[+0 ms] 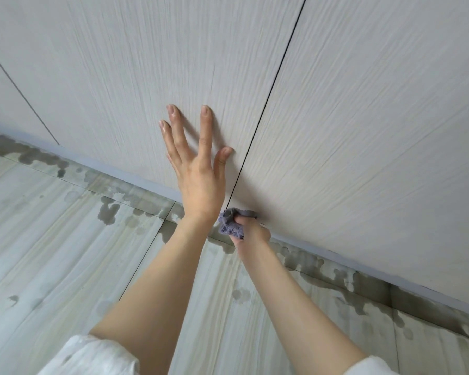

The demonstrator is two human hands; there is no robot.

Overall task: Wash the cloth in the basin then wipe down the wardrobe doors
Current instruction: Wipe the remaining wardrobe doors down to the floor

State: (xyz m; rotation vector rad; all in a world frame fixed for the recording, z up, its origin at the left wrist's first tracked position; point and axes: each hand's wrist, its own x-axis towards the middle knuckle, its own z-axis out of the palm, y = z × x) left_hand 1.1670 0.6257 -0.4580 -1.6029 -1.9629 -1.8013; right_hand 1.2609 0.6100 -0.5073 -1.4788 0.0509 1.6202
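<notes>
**Purple cloth down at the foot of the wardrobe door**

Purple and bunched into a wad, the cloth sits in the right hand, whose fingers are curled tight round it. The hand presses the wad against the bottom edge of the right-hand wardrobe door, just beside the dark gap that divides it from the next door. Bunching the cloth gives a firm pad to rub with, and holding it low suggests that the wiping has reached the foot of this panel.

The left hand lies flat on the neighbouring door, fingers straight and spread apart, thumb near the gap. It holds nothing. Most likely it is there to steady the person leaning forward and down, and perhaps to keep that door from swinging while the other is rubbed.

Both forearms are bare, with white sleeves pushed back near the elbows, which keeps the fabric away from the wet work.

Below the doors, the tiled floor carries dark wet patches strung along the base of the wardrobe, probably drips from the damp cloth. That points to the washing step being done already and the wiping being under way.

No basin or other container shows in this view, so nothing can be said of what it holds.
</notes>
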